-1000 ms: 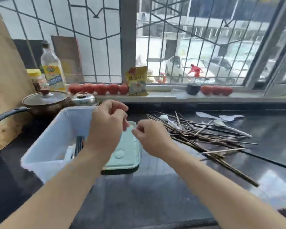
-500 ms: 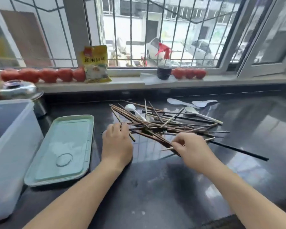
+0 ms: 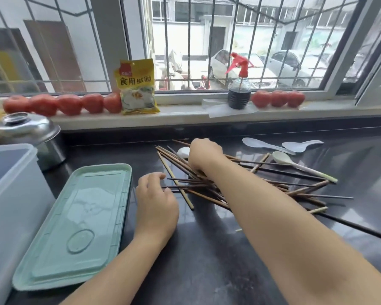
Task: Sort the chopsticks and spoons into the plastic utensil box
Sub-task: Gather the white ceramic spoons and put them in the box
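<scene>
The chopsticks [image 3: 246,186] lie in a loose criss-crossed heap at the centre and right of the frame, on the dark tabletop [image 3: 207,260]. They look thin, stiff and light, so they should lift easily, but they are tangled, and pulling one by its tip would likely drag its neighbours. Gathering several near mid-length, or squaring up their ends first, seems the surer hold.

Four spoons show. A white one [image 3: 183,152] sits just left of the right hand [image 3: 204,154], a pale green long-handled one [image 3: 295,165] rests across the heap at right, and two translucent ones [image 3: 262,145] lie apart at upper right. All look like smooth plastic, probably slippery; the handle is the natural place to pinch.

The right hand reaches into the far side of the heap with fingers curled down among the sticks; whether it has actually closed on any cannot be told. The left hand [image 3: 155,202] rests at the heap's near left edge, fingers loosely bent and touching stick ends, holding nothing.

The plastic utensil box [image 3: 11,194] stands at the left edge, with its green lid [image 3: 75,225] flat beside it. The tabletop is glossy and reflective, so sticks may skate on it. Behind, a barred window above a sill holds tomatoes [image 3: 62,104], a yellow packet [image 3: 136,85] and a spray bottle [image 3: 239,84].
</scene>
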Available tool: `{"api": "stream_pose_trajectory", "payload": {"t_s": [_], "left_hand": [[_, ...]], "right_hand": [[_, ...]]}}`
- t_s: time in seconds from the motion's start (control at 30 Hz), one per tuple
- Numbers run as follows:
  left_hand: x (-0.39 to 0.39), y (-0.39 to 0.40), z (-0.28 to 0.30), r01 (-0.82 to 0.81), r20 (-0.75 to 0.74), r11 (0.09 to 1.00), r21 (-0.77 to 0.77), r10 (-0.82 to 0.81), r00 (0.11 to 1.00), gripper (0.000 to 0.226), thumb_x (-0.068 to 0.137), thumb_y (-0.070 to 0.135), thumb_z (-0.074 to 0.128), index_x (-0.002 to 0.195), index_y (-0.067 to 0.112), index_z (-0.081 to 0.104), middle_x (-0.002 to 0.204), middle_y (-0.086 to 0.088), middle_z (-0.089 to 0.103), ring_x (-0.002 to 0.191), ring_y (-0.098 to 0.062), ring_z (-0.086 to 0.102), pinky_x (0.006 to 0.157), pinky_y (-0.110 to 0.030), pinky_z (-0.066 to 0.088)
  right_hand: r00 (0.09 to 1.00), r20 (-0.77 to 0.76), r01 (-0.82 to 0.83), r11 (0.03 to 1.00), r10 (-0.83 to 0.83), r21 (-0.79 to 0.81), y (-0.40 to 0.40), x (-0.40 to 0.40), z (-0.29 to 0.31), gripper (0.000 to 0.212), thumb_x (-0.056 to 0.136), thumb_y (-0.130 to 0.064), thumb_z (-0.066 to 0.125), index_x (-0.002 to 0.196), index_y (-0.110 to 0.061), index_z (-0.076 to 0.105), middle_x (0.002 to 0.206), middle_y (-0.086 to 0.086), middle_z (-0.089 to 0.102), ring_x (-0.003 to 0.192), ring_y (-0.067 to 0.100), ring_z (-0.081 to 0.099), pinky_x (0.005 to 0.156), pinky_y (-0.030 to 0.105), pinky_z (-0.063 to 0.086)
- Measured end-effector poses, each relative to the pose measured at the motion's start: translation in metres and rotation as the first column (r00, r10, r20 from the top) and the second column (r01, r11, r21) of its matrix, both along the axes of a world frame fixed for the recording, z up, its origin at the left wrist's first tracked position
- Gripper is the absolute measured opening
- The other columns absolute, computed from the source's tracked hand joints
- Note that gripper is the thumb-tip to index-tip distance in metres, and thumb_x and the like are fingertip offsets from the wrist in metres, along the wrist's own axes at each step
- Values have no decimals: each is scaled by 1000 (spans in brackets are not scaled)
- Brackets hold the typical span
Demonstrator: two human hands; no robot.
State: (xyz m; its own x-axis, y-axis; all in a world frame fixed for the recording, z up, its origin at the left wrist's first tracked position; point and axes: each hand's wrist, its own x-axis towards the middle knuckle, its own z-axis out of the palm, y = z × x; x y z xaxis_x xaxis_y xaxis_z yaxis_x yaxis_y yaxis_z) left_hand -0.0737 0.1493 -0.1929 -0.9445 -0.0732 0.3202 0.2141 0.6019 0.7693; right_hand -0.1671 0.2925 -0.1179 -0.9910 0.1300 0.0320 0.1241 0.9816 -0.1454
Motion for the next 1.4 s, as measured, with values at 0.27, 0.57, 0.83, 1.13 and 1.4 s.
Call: {"api": "stream_pose_trajectory", "payload": {"t_s": [0.27, 0.57, 0.83, 1.13, 1.4], "left_hand": [[3, -1, 5, 64, -15, 989, 130, -62, 998, 12, 106, 22, 49, 115, 28, 53, 119, 3, 48, 114, -18, 49, 96, -28, 36], [12, -1, 9, 176, 53, 977, 122, -184, 982, 15, 110, 40, 37, 117, 29, 44, 92, 6, 63, 86, -22, 63, 68, -45, 50], [13, 4, 15, 167, 53, 981, 104, -173, 984, 29, 111, 38, 34, 89, 19, 41, 70, -6, 53, 67, -27, 51, 63, -47, 40], [11, 4, 16, 169, 54, 977, 133, -177, 983, 39, 110, 45, 33, 86, 15, 44, 67, -4, 52, 64, -26, 49, 63, -49, 43], [12, 0, 16, 226, 23, 972, 66, -228, 973, 39, 108, 48, 31, 82, 22, 44, 64, 1, 48, 59, -19, 44, 56, -38, 34]], "right_hand": [[935, -262, 45, 814, -238, -579, 0, -6, 42, 12, 94, -21, 62, 98, -13, 70, 84, 3, 67, 74, 18, 64, 64, 33, 54], [957, -279, -168, 630, -82, -759, -49, 92, -2, 12, 96, -24, 63, 97, -19, 75, 89, -3, 72, 84, 12, 68, 79, 35, 59], [887, -400, 113, 948, -231, -298, 105, 69, 14, 25, 96, -17, 54, 109, -21, 74, 107, 7, 74, 103, 31, 64, 89, 38, 51], [855, -108, 518, 843, -507, 144, 210, 77, -19, 29, 90, -2, 57, 118, -4, 67, 119, 21, 65, 111, 40, 62, 85, 41, 53], [871, -112, 492, 841, -479, 225, 209, 81, -18, 31, 91, 3, 57, 120, -3, 66, 119, 19, 66, 111, 39, 63, 87, 42, 54]]}}
